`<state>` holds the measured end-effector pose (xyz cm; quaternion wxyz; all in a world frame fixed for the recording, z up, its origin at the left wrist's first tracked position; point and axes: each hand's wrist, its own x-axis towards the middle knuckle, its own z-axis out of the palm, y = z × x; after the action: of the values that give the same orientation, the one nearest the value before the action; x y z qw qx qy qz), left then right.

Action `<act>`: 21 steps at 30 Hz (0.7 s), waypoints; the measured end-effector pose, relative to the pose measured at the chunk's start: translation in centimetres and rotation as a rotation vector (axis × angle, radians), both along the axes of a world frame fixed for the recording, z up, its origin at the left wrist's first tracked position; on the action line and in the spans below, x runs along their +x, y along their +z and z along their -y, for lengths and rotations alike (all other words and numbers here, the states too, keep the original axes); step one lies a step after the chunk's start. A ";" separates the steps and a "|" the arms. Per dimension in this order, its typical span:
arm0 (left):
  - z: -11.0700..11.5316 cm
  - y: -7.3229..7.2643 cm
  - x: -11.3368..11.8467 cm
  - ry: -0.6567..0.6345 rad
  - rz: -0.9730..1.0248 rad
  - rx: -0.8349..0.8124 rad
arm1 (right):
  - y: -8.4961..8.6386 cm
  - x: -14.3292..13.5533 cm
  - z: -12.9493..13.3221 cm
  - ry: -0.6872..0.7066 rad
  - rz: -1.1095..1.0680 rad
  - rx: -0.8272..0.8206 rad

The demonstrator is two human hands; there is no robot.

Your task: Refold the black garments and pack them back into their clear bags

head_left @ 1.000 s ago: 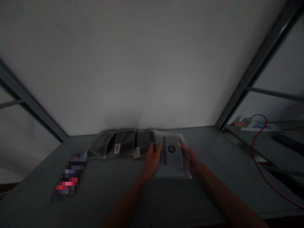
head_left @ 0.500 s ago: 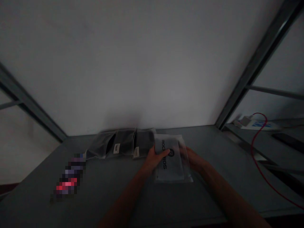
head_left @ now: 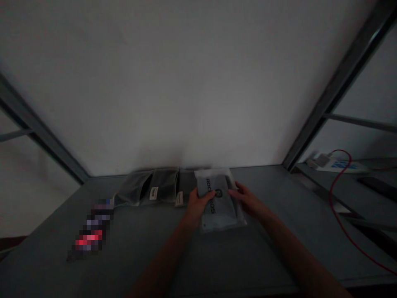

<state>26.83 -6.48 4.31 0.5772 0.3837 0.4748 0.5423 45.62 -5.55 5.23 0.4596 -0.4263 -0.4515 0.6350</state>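
A frosted plastic bag with dark lettering and a round logo is held between both hands above the grey table. My left hand grips its left edge, thumb on the front near the logo. My right hand holds the right edge, with fingers on the front of the bag. Just left of it, against the wall, lie several dark pouches in clear sleeves: one at the far left, one in the middle with a white label, and one partly hidden behind the bag and my left hand.
A pixelated item lies on the left of the grey table. To the right, a red cable runs from a white adapter near a dark flat device. Metal frame posts flank the wall.
The bag has moved slightly up and left, covering more of the pouch beside it. My right hand's fingers have come from behind the clear edge onto the bag's front.
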 end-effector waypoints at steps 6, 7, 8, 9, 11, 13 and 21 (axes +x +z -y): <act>-0.2 -0.3 0.0 -0.039 -0.029 0.051 | -0.3 0.1 -0.1 0.016 0.023 -0.074; -0.4 -0.4 -0.2 -0.039 -0.056 0.071 | -0.5 0.4 -0.4 -0.001 0.029 -0.072; -0.5 -0.5 -0.4 -0.032 -0.098 0.089 | -0.6 0.9 -0.7 -0.021 0.039 -0.065; -0.7 -0.6 -0.6 -0.013 -0.160 0.109 | -0.7 1.4 -1.0 -0.041 0.052 -0.057; -0.9 -0.7 -1.0 0.045 -0.331 0.175 | -0.9 2.7 -1.7 -0.109 0.102 -0.046; -1.0 -0.8 -1.4 0.082 -0.505 0.279 | -1.1 4.2 -2.5 -0.208 0.196 -0.046; -1.1 -1.3 -1.3 0.036 -0.776 0.441 | -2.3 6.0 -4.1 -0.441 0.414 -0.180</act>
<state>25.49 -5.37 3.01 0.2512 0.6644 0.5357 0.4566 51.66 -1.43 2.90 0.4450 -0.6730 -0.3743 0.4571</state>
